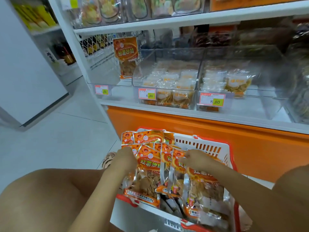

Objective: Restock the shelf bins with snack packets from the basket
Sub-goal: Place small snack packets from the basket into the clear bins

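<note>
Both my left hand (124, 158) and right hand (195, 159) are clamped on snack packets (147, 166) in the basket (200, 145).

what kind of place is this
Most likely a small snack shop or convenience store. White shelving holds clear plastic bins of bagged snacks, each with a price tag on the front, and a red and white shopping basket of orange snack packets sits on the floor.
</note>
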A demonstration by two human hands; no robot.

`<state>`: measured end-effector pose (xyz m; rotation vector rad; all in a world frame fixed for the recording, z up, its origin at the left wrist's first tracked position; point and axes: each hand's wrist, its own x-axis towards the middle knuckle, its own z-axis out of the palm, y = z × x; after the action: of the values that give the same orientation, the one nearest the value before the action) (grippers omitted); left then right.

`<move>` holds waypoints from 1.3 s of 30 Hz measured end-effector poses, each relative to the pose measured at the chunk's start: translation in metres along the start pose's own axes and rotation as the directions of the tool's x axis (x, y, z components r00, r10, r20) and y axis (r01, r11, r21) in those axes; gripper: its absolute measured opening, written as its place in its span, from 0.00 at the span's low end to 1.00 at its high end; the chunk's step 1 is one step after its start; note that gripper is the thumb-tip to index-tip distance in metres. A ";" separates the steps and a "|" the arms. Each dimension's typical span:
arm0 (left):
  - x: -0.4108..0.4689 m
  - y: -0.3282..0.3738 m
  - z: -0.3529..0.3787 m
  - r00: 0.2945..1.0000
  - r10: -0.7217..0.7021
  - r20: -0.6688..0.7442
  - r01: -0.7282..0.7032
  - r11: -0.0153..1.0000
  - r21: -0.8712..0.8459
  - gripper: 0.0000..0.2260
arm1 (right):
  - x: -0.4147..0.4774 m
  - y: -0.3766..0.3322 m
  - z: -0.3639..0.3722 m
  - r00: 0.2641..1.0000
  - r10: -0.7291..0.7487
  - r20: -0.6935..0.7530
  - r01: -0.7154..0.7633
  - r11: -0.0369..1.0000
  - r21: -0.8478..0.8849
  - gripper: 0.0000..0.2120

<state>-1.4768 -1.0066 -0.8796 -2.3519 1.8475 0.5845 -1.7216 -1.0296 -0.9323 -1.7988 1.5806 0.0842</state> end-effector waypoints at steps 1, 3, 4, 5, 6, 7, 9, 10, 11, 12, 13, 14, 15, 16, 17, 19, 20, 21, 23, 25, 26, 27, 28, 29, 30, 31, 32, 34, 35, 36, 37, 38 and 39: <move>-0.006 0.006 -0.009 0.998 0.043 -0.045 -0.046 0.997 -0.068 0.06 | -0.003 -0.009 -0.005 1.000 -0.015 -0.017 0.017 0.989 0.146 0.30; -0.020 0.022 -0.025 0.974 0.200 -0.110 -0.223 0.936 -0.273 0.08 | -0.012 -0.027 -0.018 0.996 -0.071 -0.045 0.083 0.911 0.403 0.35; -0.031 0.031 -0.033 0.950 0.278 -0.143 -0.312 0.860 -0.404 0.10 | -0.017 -0.034 -0.027 0.992 -0.108 -0.064 0.125 0.863 0.489 0.35; -0.039 0.040 -0.040 0.930 0.325 -0.173 -0.366 0.773 -0.519 0.11 | -0.024 -0.039 -0.037 0.985 -0.147 -0.090 0.172 0.810 0.560 0.32; -0.043 0.047 -0.044 0.916 0.346 -0.202 -0.394 0.691 -0.606 0.11 | -0.030 -0.043 -0.049 0.975 -0.184 -0.124 0.221 0.764 0.606 0.27; -0.043 0.054 -0.046 0.914 0.333 -0.232 -0.396 0.606 -0.690 0.11 | -0.037 -0.045 -0.062 0.965 -0.201 -0.171 0.264 0.730 0.631 0.21; -0.038 0.067 -0.044 0.927 0.245 -0.283 -0.359 0.370 -0.857 0.10 | -0.050 -0.046 -0.085 0.934 -0.217 -0.284 0.354 0.670 0.652 0.17; -0.039 0.077 -0.044 0.936 0.199 -0.289 -0.332 0.240 -0.912 0.09 | -0.055 -0.045 -0.094 0.914 -0.210 -0.346 0.395 0.650 0.649 0.17; -0.037 0.088 -0.042 0.947 0.155 -0.282 -0.303 0.139 -0.943 0.08 | -0.062 -0.045 -0.102 0.890 -0.195 -0.412 0.435 0.634 0.639 0.16; -0.038 0.100 -0.040 0.957 0.124 -0.262 -0.271 0.058 -0.961 0.07 | -0.064 -0.044 -0.107 0.857 -0.177 -0.485 0.478 0.627 0.615 0.15; -0.037 0.113 -0.036 0.966 0.092 -0.240 -0.243 0.017 -0.970 0.10 | -0.066 -0.044 -0.111 0.816 -0.152 -0.558 0.517 0.626 0.585 0.16; -0.036 0.127 -0.031 0.973 0.065 -0.221 -0.221 -0.002 -0.975 0.14 | -0.066 -0.044 -0.113 0.766 -0.126 -0.631 0.551 0.634 0.542 0.17; -0.034 0.139 -0.026 0.975 0.043 -0.216 -0.216 -0.010 -0.976 0.18 | -0.067 -0.043 -0.115 0.706 -0.103 -0.700 0.580 0.651 0.489 0.18; -0.032 0.152 -0.022 0.974 0.021 -0.226 -0.226 -0.013 -0.974 0.21 | -0.068 -0.042 -0.116 0.639 -0.085 -0.765 0.595 0.685 0.420 0.18; -0.029 0.161 -0.018 0.967 -0.012 -0.256 -0.256 0.002 -0.967 0.22 | -0.068 -0.039 -0.118 0.572 -0.076 -0.817 0.589 0.730 0.345 0.18; -0.026 0.175 -0.016 0.924 -0.089 -0.372 -0.365 0.091 -0.927 0.23 | -0.071 -0.032 -0.125 0.475 -0.096 -0.874 0.554 0.805 0.213 0.17; -0.027 0.180 -0.019 0.885 -0.103 -0.455 -0.436 0.164 -0.885 0.23 | -0.073 -0.028 -0.131 0.457 -0.113 -0.882 0.551 0.814 0.182 0.17; -0.028 0.184 -0.022 0.840 -0.085 -0.536 -0.508 0.227 -0.831 0.24 | -0.074 -0.023 -0.137 0.459 -0.112 -0.881 0.558 0.808 0.187 0.17; -0.029 0.191 -0.028 0.789 -0.021 -0.614 -0.587 0.270 -0.764 0.24 | -0.077 -0.014 -0.146 0.489 -0.052 -0.871 0.563 0.781 0.270 0.16; -0.025 0.200 -0.034 0.790 0.003 -0.613 -0.595 0.245 -0.766 0.24 | -0.085 -0.007 -0.155 0.547 0.036 -0.837 0.556 0.732 0.395 0.16; -0.021 0.206 -0.035 0.790 -0.010 -0.613 -0.595 0.231 -0.770 0.24 | -0.090 -0.004 -0.160 0.603 0.057 -0.796 0.546 0.697 0.465 0.16; -0.018 0.211 -0.036 0.782 -0.032 -0.622 -0.601 0.224 -0.767 0.24 | -0.096 -0.001 -0.165 0.689 0.041 -0.724 0.525 0.659 0.538 0.13; -0.015 0.217 -0.038 0.770 -0.048 -0.636 -0.612 0.226 -0.758 0.23 | -0.102 0.001 -0.170 0.786 0.000 -0.618 0.477 0.636 0.607 0.10; -0.011 0.223 -0.041 0.758 -0.045 -0.650 -0.625 0.230 -0.746 0.23 | -0.107 0.004 -0.175 0.856 -0.049 -0.515 0.422 0.642 0.640 0.12; -0.008 0.228 -0.044 0.748 -0.025 -0.663 -0.641 0.230 -0.732 0.24 | -0.111 0.006 -0.180 0.888 -0.084 -0.453 0.393 0.652 0.649 0.14; -0.005 0.234 -0.047 0.743 0.013 -0.669 -0.654 0.225 -0.722 0.24 | -0.113 0.010 -0.185 0.891 -0.099 -0.443 0.390 0.665 0.636 0.14; -0.002 0.238 -0.050 0.744 0.066 -0.665 -0.660 0.229 -0.716 0.24 | -0.115 0.012 -0.192 0.878 -0.094 -0.470 0.404 0.672 0.621 0.13; 0.004 0.245 -0.059 0.733 0.178 -0.657 -0.676 0.306 -0.671 0.21 | -0.116 0.021 -0.208 0.826 -0.027 -0.563 0.431 0.673 0.601 0.11; 0.007 0.247 -0.064 0.711 0.215 -0.669 -0.695 0.360 -0.623 0.17 | -0.116 0.028 -0.219 0.793 0.022 -0.609 0.435 0.679 0.591 0.10; 0.012 0.248 -0.069 0.682 0.226 -0.696 -0.715 0.406 -0.569 0.13 | -0.114 0.035 -0.230 0.761 0.071 -0.645 0.424 0.698 0.577 0.07; 0.019 0.248 -0.073 0.649 0.215 -0.730 -0.732 0.440 -0.521 0.10 | -0.111 0.043 -0.242 0.728 0.110 -0.676 0.387 0.748 0.539 0.05; 0.027 0.248 -0.078 0.633 0.204 -0.747 -0.733 0.468 -0.493 0.10 | -0.107 0.051 -0.253 0.700 0.140 -0.701 0.322 0.814 0.484 0.05; 0.036 0.248 -0.082 0.633 0.204 -0.747 -0.725 0.494 -0.479 0.13 | -0.100 0.058 -0.261 0.680 0.156 -0.716 0.233 0.880 0.414 0.07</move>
<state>-1.6867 -1.1296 -0.7774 -2.6253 3.2290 0.8655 -1.9020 -1.0882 -0.7187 -1.5137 1.8565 -1.1117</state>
